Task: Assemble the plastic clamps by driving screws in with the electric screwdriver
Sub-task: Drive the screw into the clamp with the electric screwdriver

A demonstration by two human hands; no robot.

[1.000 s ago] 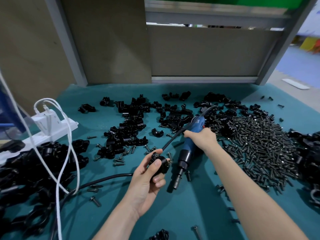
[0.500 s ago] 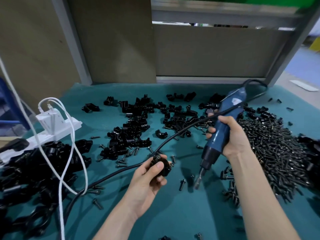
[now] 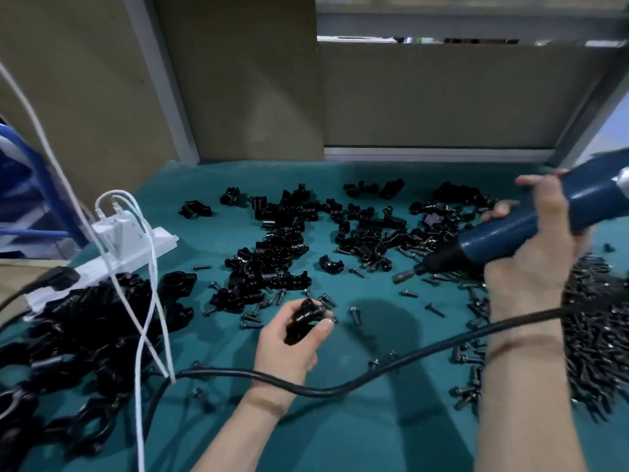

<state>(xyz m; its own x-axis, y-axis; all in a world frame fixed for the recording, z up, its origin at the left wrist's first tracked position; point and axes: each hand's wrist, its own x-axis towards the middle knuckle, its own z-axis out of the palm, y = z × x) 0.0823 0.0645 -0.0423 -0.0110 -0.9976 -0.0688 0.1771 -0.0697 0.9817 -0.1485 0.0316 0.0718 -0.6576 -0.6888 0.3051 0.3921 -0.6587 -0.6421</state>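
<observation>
Head view, looking down on a teal tabletop. Just below the centre, the left hand holds a small black plastic clamp, its fingers curled round it and the thumb pressed along its side. At 3 o'clock the right hand grips the blue electric screwdriver, its fingers wrapped tightly round the barrel. The tool is tilted, its bit pointing toward 8 o'clock, raised and clearly apart from the held clamp. Motion blurs the right hand and the tool. A black cord curves across the tabletop from 4 o'clock to 7 o'clock, passing over the left wrist. Loose black clamp parts lie scattered around the centre and toward 12 o'clock, with stray screws among them. A dense heap of dark screws lies at 4 o'clock. At 9 o'clock is a white power strip with white cables trailing down; a large pile of black clamps fills 8 o'clock.
</observation>
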